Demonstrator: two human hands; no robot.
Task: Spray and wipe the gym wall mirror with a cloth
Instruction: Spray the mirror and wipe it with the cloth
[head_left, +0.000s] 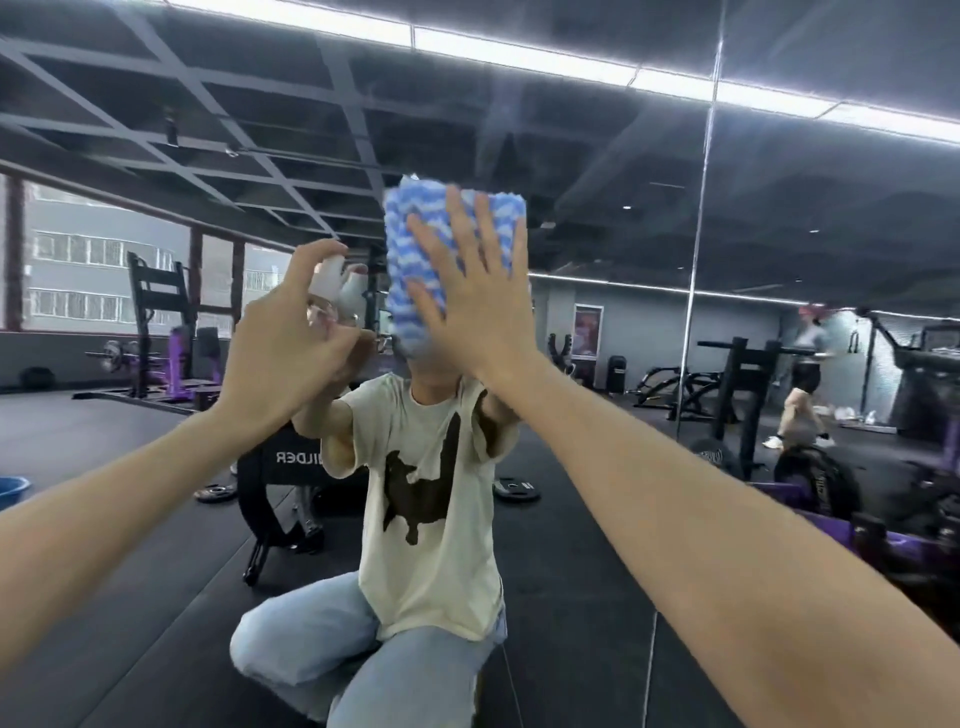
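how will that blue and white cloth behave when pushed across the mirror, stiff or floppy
Probably floppy: the cloth lies flat under the right hand, fingers spread, against the mirror. Likely light, since an open palm alone pins it there. Its bumpy-looking surface may drag slightly on glass.

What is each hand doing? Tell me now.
Left hand: curled round the spray bottle, holding it.
Right hand: open, fingers straight, pressing the cloth against the mirror.

Cloth (415, 249) on mirror (597, 234); spray bottle (332, 291) left.
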